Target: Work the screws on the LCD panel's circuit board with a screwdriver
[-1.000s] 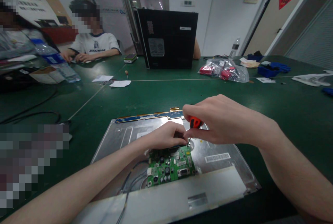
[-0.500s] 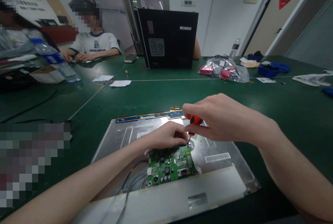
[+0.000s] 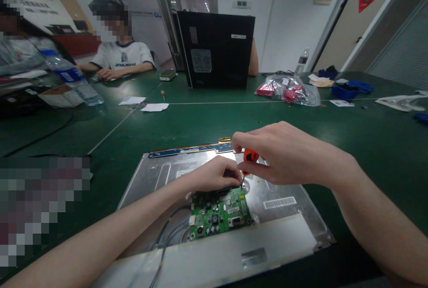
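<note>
A metal display panel [image 3: 287, 192] lies back side up on the green table [image 3: 200, 118], with a green circuit board [image 3: 219, 214] on it near me. My right hand [image 3: 281, 154] is closed round a small screwdriver with an orange handle [image 3: 250, 156], held upright with its tip at the board's far right corner. My left hand [image 3: 214, 174] rests on the board's far edge, fingers pinched together right beside the screwdriver tip; what they pinch is too small to make out.
A black computer case [image 3: 217, 51] stands across the table. A plastic bag with red parts [image 3: 289, 89], blue gloves [image 3: 351, 88], paper slips [image 3: 154, 107] and water bottles [image 3: 75, 80] lie around. Two people sit at the far left. Cables [image 3: 170, 234] run off the board toward me.
My right hand's fingers have shifted slightly round the orange handle, which sits a little differently in the grip. The left hand and the board have stayed in place.
</note>
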The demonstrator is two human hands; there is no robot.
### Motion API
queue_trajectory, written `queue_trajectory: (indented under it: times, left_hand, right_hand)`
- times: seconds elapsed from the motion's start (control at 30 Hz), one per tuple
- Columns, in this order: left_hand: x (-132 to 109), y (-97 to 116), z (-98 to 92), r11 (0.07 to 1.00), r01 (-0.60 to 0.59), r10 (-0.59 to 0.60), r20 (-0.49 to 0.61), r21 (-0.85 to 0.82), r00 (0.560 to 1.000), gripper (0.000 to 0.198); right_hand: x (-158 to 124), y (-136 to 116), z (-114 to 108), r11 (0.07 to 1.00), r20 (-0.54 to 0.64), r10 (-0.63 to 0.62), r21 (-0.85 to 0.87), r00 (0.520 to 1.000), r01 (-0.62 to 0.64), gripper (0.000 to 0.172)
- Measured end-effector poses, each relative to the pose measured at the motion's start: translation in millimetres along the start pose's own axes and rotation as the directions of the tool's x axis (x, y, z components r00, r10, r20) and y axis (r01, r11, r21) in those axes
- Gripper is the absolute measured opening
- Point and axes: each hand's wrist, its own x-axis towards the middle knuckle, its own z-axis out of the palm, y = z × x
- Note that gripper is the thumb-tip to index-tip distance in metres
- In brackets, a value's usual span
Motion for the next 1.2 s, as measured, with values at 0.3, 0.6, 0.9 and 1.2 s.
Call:
queue_trajectory:
  times: [0.3,0.6,0.9,1.2]
  left_hand:
    - [-0.9,4.2,0.5,1.000,-0.015,0.015,-0.027,0.001,1.000,0.010]
    - [0.0,4.3,-0.6,1.000,-0.004,0.005,0.005,-0.022,1.000,0.005]
    - [-0.9,5.7,0.4,0.999,-0.016,0.017,-0.043,0.029,0.999,0.005]
    - [0.0,3.7,0.6,1.000,-0.010,0.010,-0.023,0.024,1.000,0.006]
  right_hand:
    - [-2.6,-2.2,-2.6,0.998,0.050,-0.019,0.060,0.999,0.016,0.011]
    - [0.5,1.3,1.8,1.000,0.001,0.001,-0.002,1.000,-0.001,0.010]
    - [-1.5,-1.7,-2.3,0.999,0.041,-0.007,0.043,0.999,0.006,0.009]
    - [0.7,0.7,2.1,1.000,0.025,0.029,-0.007,0.999,-0.028,0.010]
